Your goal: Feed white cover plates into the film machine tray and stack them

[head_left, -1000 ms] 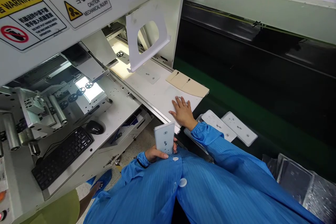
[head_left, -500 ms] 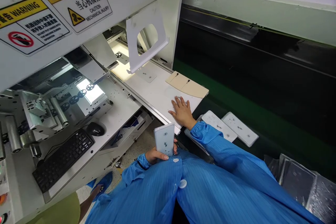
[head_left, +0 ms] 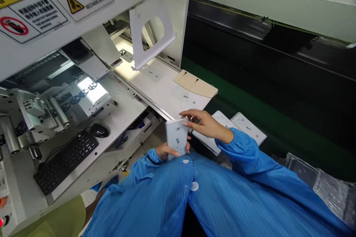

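Observation:
My left hand grips a stack of thin, phone-sized printed sheets from below, thumb in front and fingertips round the right edge. The stack stands upright before my blue smock. At its upper right corner, my right hand has its thumb against the front face and its bent fingers over the top edge; how many sheets it pinches I cannot tell. Just beyond lies the white machine bed, where a printed sheet lies near the cream plate. Another sheet lies farther in.
More printed sheets lie in piles to my right. Plastic bags are at the lower right. On the left are a keyboard, a mouse and machine rollers. A white bracket hangs above the bed.
My right hand has left the sheet on the machine bed and come back to the top of the stack. The left hand still holds the stack, slightly higher in view.

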`<state>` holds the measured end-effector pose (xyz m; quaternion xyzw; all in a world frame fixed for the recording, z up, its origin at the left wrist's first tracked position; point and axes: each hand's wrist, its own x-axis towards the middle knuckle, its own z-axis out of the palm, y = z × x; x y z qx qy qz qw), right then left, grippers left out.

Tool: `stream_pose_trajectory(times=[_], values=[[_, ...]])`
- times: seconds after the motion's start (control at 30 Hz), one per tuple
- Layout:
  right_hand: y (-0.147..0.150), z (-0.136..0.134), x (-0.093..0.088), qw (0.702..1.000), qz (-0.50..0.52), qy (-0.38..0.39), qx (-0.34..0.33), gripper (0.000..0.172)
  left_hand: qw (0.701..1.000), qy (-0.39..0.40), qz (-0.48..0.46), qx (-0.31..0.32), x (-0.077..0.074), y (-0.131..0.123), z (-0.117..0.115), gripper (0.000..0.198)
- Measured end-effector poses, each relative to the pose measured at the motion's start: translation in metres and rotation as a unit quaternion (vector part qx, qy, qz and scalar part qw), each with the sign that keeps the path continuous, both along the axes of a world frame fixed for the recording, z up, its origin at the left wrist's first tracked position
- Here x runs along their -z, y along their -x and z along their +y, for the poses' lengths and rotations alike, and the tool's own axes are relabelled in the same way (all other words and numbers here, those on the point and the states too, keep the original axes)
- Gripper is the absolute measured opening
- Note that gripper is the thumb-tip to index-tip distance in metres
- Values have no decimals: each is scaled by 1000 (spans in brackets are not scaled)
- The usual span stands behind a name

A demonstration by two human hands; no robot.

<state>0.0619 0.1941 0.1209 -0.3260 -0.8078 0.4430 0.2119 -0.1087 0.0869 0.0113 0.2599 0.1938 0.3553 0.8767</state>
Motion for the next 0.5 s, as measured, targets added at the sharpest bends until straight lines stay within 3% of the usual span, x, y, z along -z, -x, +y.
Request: stream_pose_trajectory(times=[0.17, 0.3, 0.4, 0.5], values=[[-22, -9, -39, 994, -44, -90, -39, 21, 997, -37, -24, 69, -18, -16, 13, 75], [-46, -21, -60, 980, -111, -148, -71, 21, 987, -84, -38, 130, -21, -31, 13, 79], [-63, -33, -77, 951, -167, -224, -134, 23, 979, -93, -69, 171, -20, -43, 9, 90], [-77, -50, -95, 903, -209, -334, -171, 27, 976, -96, -110, 164, -19, -58, 2, 110]])
